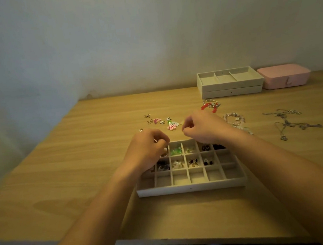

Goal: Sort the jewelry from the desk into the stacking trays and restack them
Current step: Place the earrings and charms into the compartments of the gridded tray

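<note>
Now the left hand [147,148] and right hand [204,127] curl fingers over the far side of the tray [191,188]; pinching or not, I cannot tell.

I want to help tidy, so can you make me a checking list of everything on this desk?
Surface: wooden desk.
Job's things: compartment tray, earrings in its far and middle rows; two stacked trays at back right; loose earrings, red bead bracelet, clear bead bracelets and silver necklaces on the desk.
Clutter: pink jewelry box, closed, beside the stacked trays.
Hands: left hand and right hand at the tray's far edge, fingers curled; anything pinched too small to tell.
Cables: nothing seen.
Surroundings: plain wall behind.
</note>
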Demonstrator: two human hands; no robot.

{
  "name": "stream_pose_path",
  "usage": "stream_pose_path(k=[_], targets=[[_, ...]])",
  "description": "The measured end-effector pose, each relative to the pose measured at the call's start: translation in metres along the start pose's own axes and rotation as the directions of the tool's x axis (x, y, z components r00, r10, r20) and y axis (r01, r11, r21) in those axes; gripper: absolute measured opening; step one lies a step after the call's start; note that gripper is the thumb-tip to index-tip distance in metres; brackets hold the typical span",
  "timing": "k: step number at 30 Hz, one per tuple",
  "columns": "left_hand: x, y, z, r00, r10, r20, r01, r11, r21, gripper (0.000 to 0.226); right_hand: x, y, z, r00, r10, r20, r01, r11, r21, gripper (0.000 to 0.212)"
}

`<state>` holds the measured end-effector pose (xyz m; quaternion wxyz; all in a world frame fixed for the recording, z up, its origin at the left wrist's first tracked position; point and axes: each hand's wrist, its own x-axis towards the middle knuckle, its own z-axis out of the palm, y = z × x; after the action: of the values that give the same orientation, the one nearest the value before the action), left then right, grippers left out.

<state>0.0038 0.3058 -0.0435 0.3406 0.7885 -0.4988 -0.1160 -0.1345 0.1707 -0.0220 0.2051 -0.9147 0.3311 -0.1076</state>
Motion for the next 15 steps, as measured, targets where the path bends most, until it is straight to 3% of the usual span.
stream_pose_path(k=[5, 8, 15], targets=[[0.037, -0.006, -0.006, 0.993, -0.096, -0.071, 0.088, 0.990, -0.113, 0.022, 0.041, 0.002, 0.002, 0.999, 0.004, 0.048, -0.006, 0.998, 0.058, 0.029], [0.059, -0.006, -0.005, 0.978, -0.182, -0.105, 0.151, 0.955, -0.255, 0.021, 0.063, 0.002, 0.012, 0.998, 0.002, 0.069, -0.005, 0.999, 0.039, 0.022], [0.080, -0.007, 0.004, 0.970, -0.211, -0.121, 0.140, 0.891, -0.432, 0.028, 0.085, -0.001, 0.026, 0.999, -0.022, 0.043, 0.025, 0.996, -0.088, 0.022]])
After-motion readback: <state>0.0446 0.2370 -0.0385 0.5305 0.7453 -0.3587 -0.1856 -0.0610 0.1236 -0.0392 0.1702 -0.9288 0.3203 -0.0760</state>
